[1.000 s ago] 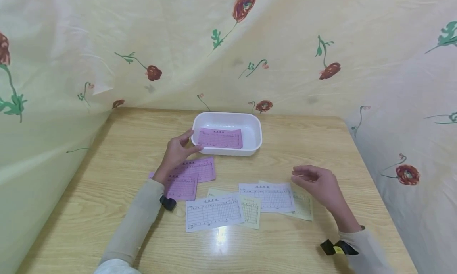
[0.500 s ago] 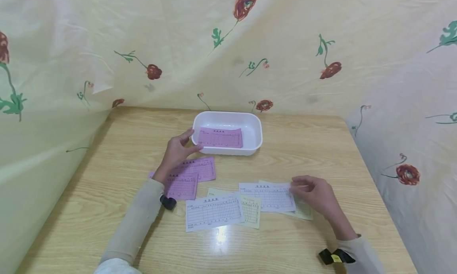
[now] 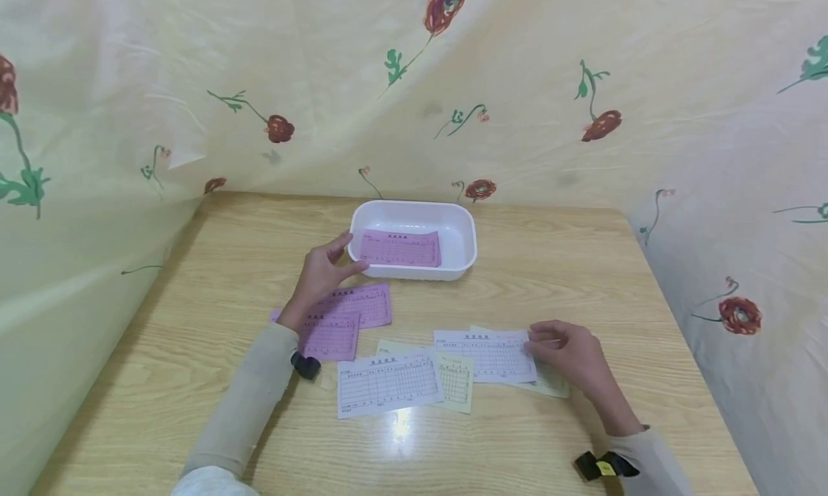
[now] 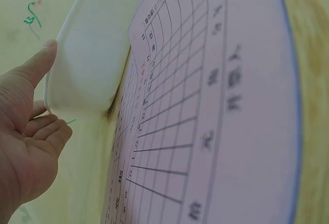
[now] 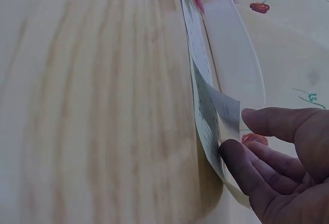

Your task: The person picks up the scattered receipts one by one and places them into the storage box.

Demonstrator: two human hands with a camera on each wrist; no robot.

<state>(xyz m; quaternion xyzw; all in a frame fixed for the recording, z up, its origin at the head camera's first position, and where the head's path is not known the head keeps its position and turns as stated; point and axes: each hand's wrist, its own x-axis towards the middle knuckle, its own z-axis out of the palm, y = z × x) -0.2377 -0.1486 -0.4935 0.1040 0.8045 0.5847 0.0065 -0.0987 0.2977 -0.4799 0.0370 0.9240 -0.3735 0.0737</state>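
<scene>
A white rectangular printed paper slip (image 3: 485,356) lies at near right on the counter (image 3: 550,266), overlapping a pale green paper slip (image 3: 550,384). The right hand (image 3: 572,352) is at its right edge, thumb and forefinger slightly parted; whether they grip cannot be told. The right wrist view alone shows that edge raised. Farther left, the left hand (image 3: 320,273) grips a white rounded plastic tray (image 3: 458,244) by its left end; only the head view shows the purple paper slips (image 3: 401,250) inside.

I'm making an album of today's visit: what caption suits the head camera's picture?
Left hand at a white tray of pink slips, right hand at a white slip's edge.
</scene>
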